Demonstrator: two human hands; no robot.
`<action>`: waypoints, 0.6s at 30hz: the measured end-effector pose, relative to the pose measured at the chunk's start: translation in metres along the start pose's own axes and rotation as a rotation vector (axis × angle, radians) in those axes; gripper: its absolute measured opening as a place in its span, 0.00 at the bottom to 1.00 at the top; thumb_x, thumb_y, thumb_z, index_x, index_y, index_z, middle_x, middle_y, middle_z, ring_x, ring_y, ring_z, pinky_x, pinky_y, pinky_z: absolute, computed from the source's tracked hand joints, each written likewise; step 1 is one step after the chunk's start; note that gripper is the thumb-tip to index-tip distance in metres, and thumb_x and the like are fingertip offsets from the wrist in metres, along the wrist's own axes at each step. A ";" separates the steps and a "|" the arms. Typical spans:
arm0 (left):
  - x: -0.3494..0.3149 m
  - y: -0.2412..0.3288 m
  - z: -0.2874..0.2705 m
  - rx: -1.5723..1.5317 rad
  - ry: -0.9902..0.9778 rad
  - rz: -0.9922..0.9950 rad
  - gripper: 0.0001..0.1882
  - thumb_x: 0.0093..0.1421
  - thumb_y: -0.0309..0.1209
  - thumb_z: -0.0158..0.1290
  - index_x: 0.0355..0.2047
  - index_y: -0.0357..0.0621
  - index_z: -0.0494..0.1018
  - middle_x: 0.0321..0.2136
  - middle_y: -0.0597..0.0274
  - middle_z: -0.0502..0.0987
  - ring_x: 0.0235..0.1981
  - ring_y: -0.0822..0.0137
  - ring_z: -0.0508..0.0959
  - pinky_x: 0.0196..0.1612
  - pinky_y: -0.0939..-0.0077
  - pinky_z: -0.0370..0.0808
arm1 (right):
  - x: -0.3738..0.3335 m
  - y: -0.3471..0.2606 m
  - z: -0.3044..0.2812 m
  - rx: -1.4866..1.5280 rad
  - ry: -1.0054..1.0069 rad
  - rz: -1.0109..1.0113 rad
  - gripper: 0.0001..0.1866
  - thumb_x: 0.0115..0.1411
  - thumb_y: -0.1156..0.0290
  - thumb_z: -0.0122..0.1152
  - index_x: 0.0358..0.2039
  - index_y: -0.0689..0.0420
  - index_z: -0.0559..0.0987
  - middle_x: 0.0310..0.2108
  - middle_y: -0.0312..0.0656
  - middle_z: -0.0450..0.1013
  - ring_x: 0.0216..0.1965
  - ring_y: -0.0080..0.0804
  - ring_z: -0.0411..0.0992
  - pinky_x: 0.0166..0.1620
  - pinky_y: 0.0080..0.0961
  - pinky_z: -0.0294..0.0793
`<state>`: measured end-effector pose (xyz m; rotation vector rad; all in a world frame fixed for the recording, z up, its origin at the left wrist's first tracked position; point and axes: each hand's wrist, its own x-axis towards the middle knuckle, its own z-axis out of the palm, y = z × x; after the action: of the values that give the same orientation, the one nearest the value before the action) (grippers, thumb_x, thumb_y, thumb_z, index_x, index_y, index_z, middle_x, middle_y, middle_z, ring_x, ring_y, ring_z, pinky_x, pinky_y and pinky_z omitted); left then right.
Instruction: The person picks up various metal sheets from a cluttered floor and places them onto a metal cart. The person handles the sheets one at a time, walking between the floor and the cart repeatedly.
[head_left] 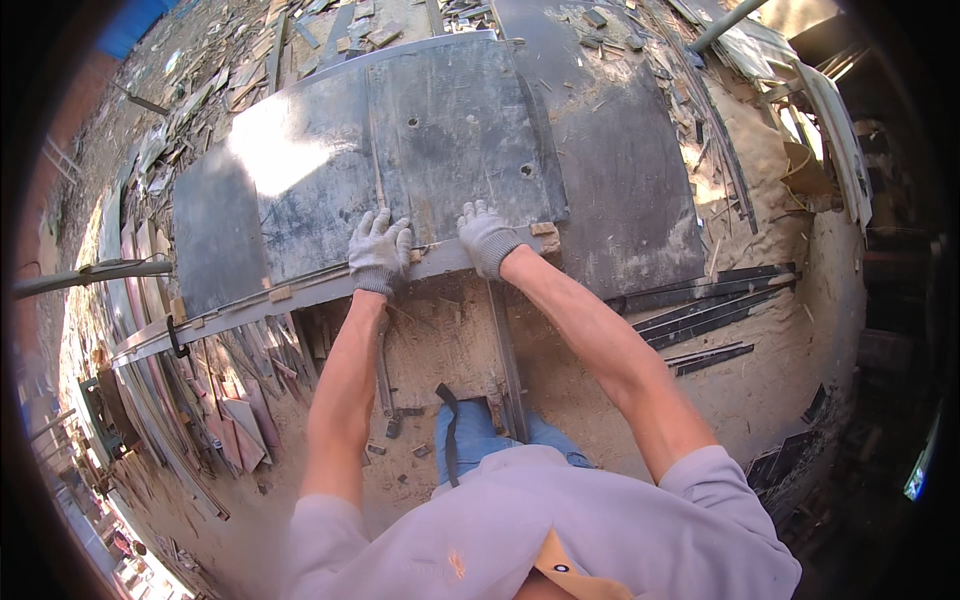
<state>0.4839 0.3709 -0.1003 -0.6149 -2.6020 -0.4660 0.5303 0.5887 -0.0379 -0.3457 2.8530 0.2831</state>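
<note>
Resting palm-down, fingers spread, gripping nothing apparent, left hand and right hand touch a dark board. It seems already laid flat along a grey rail; what remains is unclear.

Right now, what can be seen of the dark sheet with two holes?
The dark sheet looks like coated plywood: grey-black, scuffed and dusty, with pale smears and two round holes. It lies flat beside a similar panel on its left, its near edge along a greyish rail. The gloved right hand rests at that edge, the left hand near its left corner.
</note>
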 end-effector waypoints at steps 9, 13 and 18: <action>0.006 0.001 -0.010 0.030 0.021 0.045 0.20 0.68 0.44 0.45 0.52 0.55 0.81 0.58 0.51 0.75 0.62 0.45 0.69 0.66 0.53 0.64 | -0.004 -0.001 -0.011 -0.034 -0.020 0.003 0.38 0.59 0.70 0.61 0.66 0.72 0.60 0.72 0.63 0.49 0.72 0.61 0.51 0.71 0.47 0.57; 0.004 0.004 -0.009 -0.009 0.055 0.045 0.19 0.66 0.45 0.47 0.50 0.58 0.82 0.56 0.53 0.77 0.60 0.46 0.71 0.64 0.52 0.64 | -0.003 0.003 -0.007 0.036 0.002 0.012 0.42 0.52 0.70 0.69 0.65 0.72 0.63 0.71 0.65 0.51 0.71 0.61 0.53 0.70 0.46 0.57; 0.012 0.000 -0.009 0.001 0.076 0.061 0.18 0.66 0.44 0.47 0.49 0.60 0.83 0.55 0.53 0.78 0.59 0.46 0.72 0.63 0.53 0.66 | -0.006 0.003 -0.017 0.019 0.008 -0.006 0.41 0.49 0.71 0.71 0.63 0.71 0.67 0.69 0.66 0.54 0.71 0.60 0.54 0.70 0.45 0.58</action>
<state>0.4774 0.3712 -0.0873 -0.6616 -2.5038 -0.4595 0.5311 0.5893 -0.0194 -0.3522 2.8599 0.2540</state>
